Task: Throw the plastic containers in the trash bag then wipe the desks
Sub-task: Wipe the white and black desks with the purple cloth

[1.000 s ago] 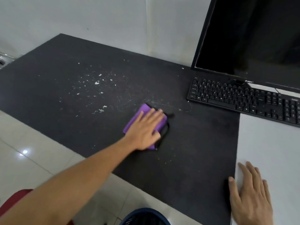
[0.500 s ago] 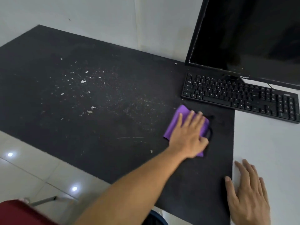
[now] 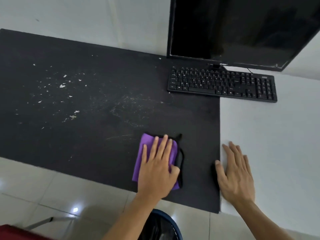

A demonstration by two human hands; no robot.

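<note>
A purple cloth with a black edge [image 3: 141, 163] lies on the black desk [image 3: 86, 129] near its front edge. My left hand [image 3: 158, 168] presses flat on the cloth with straight, spread fingers. Just to the right, my right hand [image 3: 236, 172] rests palm down on the white desk [image 3: 277, 144], its thumb at the seam between the two desks. White flecks and scratch marks [image 3: 64, 94] speckle the left and middle of the black desk. Below the desk edge, the rim of a bin with a black trash bag [image 3: 161, 226] shows.
A black keyboard [image 3: 223, 84] lies across the back of both desks, under a black monitor [image 3: 239, 30]. A white wall runs behind. The tiled floor [image 3: 52, 193] is in front, with a red chair and its metal leg [image 3: 26, 229] at the bottom left.
My left hand has swept the cloth from the middle of the black desk to the right and then back toward the front edge. My right hand has stayed on the white desk.
</note>
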